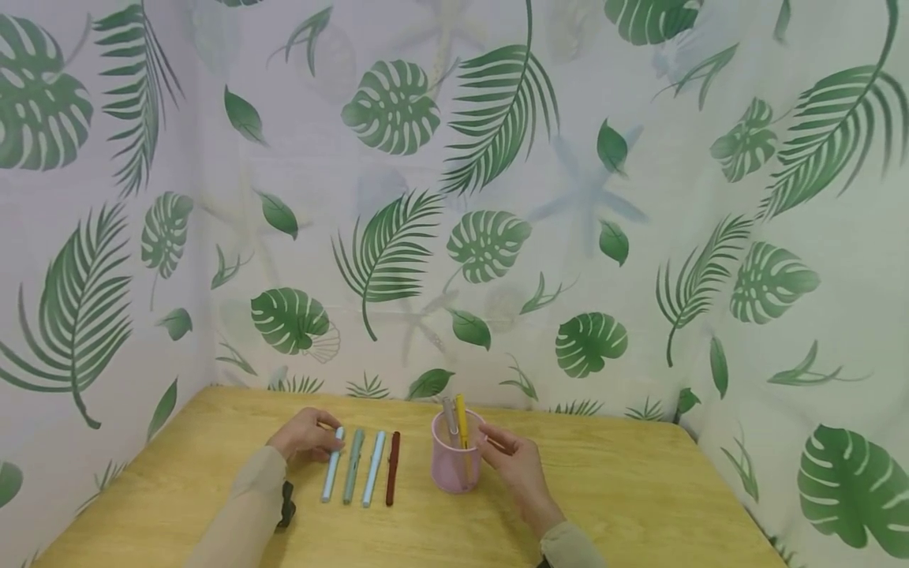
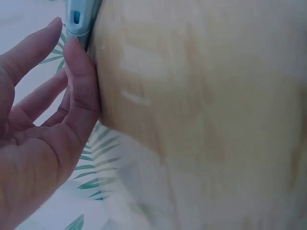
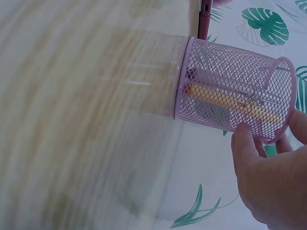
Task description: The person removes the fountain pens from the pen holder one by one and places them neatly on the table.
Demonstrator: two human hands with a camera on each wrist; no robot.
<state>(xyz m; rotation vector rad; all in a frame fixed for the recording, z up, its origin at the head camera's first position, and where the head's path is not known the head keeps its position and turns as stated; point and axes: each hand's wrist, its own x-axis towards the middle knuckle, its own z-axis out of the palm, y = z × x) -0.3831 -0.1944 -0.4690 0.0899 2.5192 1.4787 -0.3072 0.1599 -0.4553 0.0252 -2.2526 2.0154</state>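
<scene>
At the far end of a light blue pen (image 1: 332, 465), the leftmost of a row, my left hand (image 1: 307, 434) touches the pen with a fingertip. The left wrist view shows that pen's end (image 2: 82, 19) with a slotted clip, and another finger spread apart from it. Right of the row stands a pink mesh pen cup (image 1: 449, 467) holding a grey pen (image 1: 450, 418) and a yellow pen (image 1: 462, 422). My right hand (image 1: 514, 469) touches the cup's right side near the rim, its fingers fairly straight. The right wrist view shows a finger against the mesh.
Beside the light blue pen lie a grey-green pen (image 1: 353, 467), a second light blue pen (image 1: 373, 469) and a dark red pen (image 1: 393, 468), roughly parallel. All rest on a wooden table (image 1: 639, 489). Leaf-printed curtains (image 1: 497, 315) rise behind it and on both sides.
</scene>
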